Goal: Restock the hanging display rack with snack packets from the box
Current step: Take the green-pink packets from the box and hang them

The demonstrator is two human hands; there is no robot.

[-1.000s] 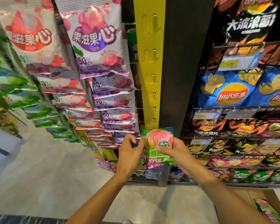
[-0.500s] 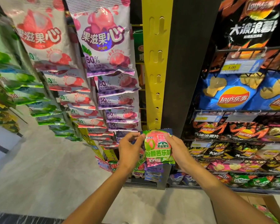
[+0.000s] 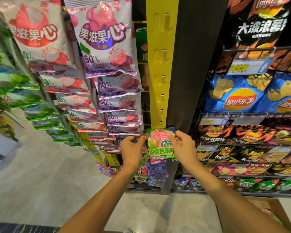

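Packet (image 3: 160, 145): green-pink, held upright just below yellow strip (image 3: 161, 68), top edge at strip's lowest slot.
L hand (image 3: 133, 152): fingertips pinch packet's top-left corner.
R hand (image 3: 183, 148): thumb and fingers pinch top-right corner.
Box (image 3: 275, 211): bottom right, well below strip.
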